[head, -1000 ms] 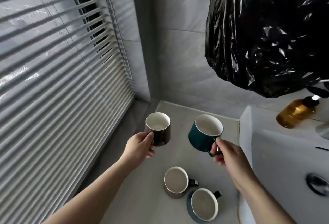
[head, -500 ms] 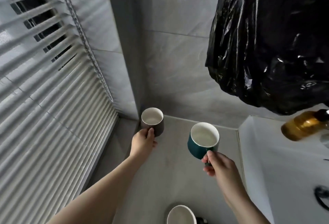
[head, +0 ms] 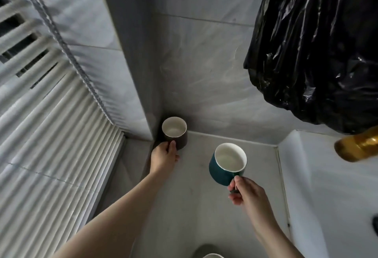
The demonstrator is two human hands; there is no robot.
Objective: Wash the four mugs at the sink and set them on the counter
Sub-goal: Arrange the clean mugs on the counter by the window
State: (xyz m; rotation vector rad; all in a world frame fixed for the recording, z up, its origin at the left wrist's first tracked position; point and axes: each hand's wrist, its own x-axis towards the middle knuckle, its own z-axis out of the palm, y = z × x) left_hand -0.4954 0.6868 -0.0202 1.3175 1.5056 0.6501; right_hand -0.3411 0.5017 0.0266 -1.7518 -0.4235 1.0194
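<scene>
A dark brown mug (head: 177, 134) with a white inside sits upright in the far corner of the grey counter (head: 196, 206), close to the wall. My left hand (head: 164, 158) grips it from the near side. My right hand (head: 246, 194) holds a teal mug (head: 222, 170) by its handle, upright, above the counter and to the right of the brown one. The rim of a third mug (head: 210, 255) peeks in at the bottom edge. Whether the brown mug touches the counter I cannot tell.
A white sink (head: 331, 196) lies on the right, with an amber bottle (head: 360, 148) on its rim. A black plastic bag (head: 319, 48) hangs above it. Window blinds (head: 51, 145) fill the left side. Tiled walls meet behind the brown mug.
My left hand has carried the brown mug away from me into the far corner. My right hand with the teal mug has shifted a little. The view has tilted up, hiding the lower mugs.
</scene>
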